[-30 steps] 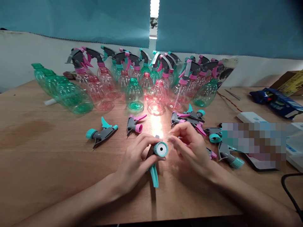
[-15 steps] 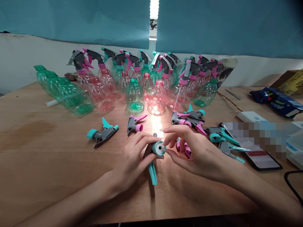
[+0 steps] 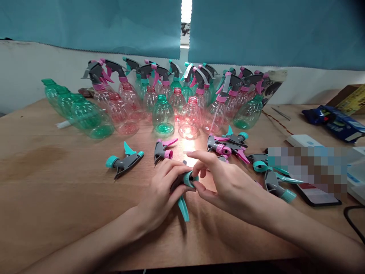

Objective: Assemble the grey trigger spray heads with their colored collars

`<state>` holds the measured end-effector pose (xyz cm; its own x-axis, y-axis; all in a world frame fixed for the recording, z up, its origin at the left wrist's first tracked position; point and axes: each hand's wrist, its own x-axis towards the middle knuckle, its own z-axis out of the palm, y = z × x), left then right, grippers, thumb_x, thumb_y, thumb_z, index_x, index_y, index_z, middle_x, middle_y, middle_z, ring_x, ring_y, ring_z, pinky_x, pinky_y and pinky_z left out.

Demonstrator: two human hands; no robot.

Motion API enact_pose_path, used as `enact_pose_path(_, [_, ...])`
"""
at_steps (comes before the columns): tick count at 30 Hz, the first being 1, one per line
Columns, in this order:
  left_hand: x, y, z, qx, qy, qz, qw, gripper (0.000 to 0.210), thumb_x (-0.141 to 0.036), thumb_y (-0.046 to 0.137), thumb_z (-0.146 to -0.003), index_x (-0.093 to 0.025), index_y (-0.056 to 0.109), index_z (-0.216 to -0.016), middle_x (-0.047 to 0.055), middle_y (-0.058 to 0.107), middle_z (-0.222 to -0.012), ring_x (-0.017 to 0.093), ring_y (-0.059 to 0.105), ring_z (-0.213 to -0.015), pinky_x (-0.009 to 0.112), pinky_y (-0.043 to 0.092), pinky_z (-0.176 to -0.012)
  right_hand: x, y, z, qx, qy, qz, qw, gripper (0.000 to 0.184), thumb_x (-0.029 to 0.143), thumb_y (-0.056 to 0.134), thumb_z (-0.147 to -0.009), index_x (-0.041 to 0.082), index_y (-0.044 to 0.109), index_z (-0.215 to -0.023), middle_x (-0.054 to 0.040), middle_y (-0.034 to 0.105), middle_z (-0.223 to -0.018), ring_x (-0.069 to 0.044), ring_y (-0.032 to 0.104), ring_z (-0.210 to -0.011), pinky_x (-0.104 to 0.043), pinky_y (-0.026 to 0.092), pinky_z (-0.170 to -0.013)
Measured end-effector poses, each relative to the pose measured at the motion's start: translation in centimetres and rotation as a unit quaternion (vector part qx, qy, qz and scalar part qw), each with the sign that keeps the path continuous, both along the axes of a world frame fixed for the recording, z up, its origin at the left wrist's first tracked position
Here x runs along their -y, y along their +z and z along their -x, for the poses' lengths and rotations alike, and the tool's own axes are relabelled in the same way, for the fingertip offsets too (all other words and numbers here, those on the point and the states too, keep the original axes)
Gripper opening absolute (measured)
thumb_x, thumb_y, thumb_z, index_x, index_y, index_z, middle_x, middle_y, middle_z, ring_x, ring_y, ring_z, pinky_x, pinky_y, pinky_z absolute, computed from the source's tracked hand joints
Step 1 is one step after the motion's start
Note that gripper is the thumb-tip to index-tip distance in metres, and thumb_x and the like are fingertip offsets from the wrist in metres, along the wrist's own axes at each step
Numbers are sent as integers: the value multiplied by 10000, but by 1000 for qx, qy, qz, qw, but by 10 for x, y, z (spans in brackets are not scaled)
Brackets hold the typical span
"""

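Teal-collared sprayer held, pink bottle, tube inside

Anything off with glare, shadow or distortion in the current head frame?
Head view: the light strip burns out to white, with glare on the table beyond the hands; head view: soft shadows spread below the left hand and right hand; head view: the leftmost green bottles lean outward, possibly lens stretch; head view: mosaic blocks hide part of the phone.
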<state>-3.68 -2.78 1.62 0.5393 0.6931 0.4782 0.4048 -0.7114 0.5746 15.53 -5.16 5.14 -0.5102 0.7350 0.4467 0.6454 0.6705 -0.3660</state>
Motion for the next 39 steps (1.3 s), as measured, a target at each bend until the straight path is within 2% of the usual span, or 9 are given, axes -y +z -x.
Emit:
enact_pose_path(5, [0, 2, -2, -6, 10, 11, 1000, 236, -114, 541, -871, -216, 547, -1084, 33, 556, -1025, 186, 528, -974, 302, 435, -838, -1, -15, 2, -98, -22, -2, 995, 556, 123, 560, -843, 188, 288, -1324, -23, 637, -895, -124, 595, -646, -222, 465, -538])
enact_pose_path(10, [2, 7, -5, -21, -5, 29, 999, 257, -102, 536, -869, -206, 545, -1104, 34, 569, -1012, 178, 552, -945, 292, 451, -813, 2, -4, -6, -73, -42, 25, 996, 507, 156, 579, -841, 214, 333, -1281, 0, 656, -872, -105, 576, -578, -218, 459, -534])
enact_pose_path(15, [2, 6, -3, -17, 2, 14, 1000, 278, -129, 580, -862, -214, 550, -1125, 32, 575, -1029, 184, 548, -957, 298, 442, -817, 7, 8, -6, -6, -31, 33, 999, 478, 101, 500, -866, 223, 344, -1300, -34, 676, -935, -163, 647, -736, -255, 487, -606])
enact_pose_path(21, [1, 5, 0, 2, -14, 69, 997, 250, -87, 572, -850, -224, 572, -1059, 6, 588, -1017, 162, 569, -955, 268, 451, -829, 7, -9, 6, -76, -22, -32, 996, 396, 127, 515, -888, 239, 418, -1256, -14, 715, -882, -151, 669, -756, -244, 496, -626])
enact_pose_path(24, [1, 6, -2, -5, -25, 80, 996, 272, -118, 589, -855, -222, 567, -1105, 21, 605, -1068, 175, 572, -1002, 280, 450, -861, 9, -13, 7, -124, -51, -8, 991, 393, 137, 559, -864, 228, 443, -1228, 2, 724, -857, -142, 672, -762, -242, 505, -652])
enact_pose_path(29, [4, 6, -8, -29, -27, 46, 998, 315, -140, 607, -853, -223, 564, -1154, 24, 630, -1086, 171, 587, -1000, 280, 462, -857, 25, 0, -16, -133, -67, 52, 987, 354, 180, 588, -855, 210, 477, -1190, -28, 706, -907, -150, 670, -772, -249, 517, -628])
enact_pose_path(31, [6, 8, -13, -40, -15, 29, 999, 344, -157, 620, -846, -221, 556, -1177, 30, 644, -1091, 180, 593, -996, 298, 468, -859, 37, 4, -33, -171, -95, 57, 979, 327, 187, 592, -854, 235, 491, -1161, -17, 698, -889, -145, 668, -754, -241, 523, -609])
enact_pose_path(34, [6, 18, -26, -46, -21, -15, 999, 323, -166, 627, -838, -210, 573, -1154, 38, 670, -1058, 188, 599, -965, 319, 471, -843, 56, 2, -63, -231, -193, 55, 952, 287, 253, 623, -846, 257, 515, -1112, 0, 676, -835, -156, 664, -751, -269, 541, -655])
enact_pose_path(39, [-11, 46, -80, -59, -86, -133, 986, 256, -161, 616, -853, -191, 605, -1107, 37, 696, -994, 186, 578, -933, 331, 453, -828, 88, -14, -98, -308, -303, 41, 901, 252, 339, 669, -809, 269, 568, -1029, 2, 640, -843, -162, 648, -782, -266, 553, -688])
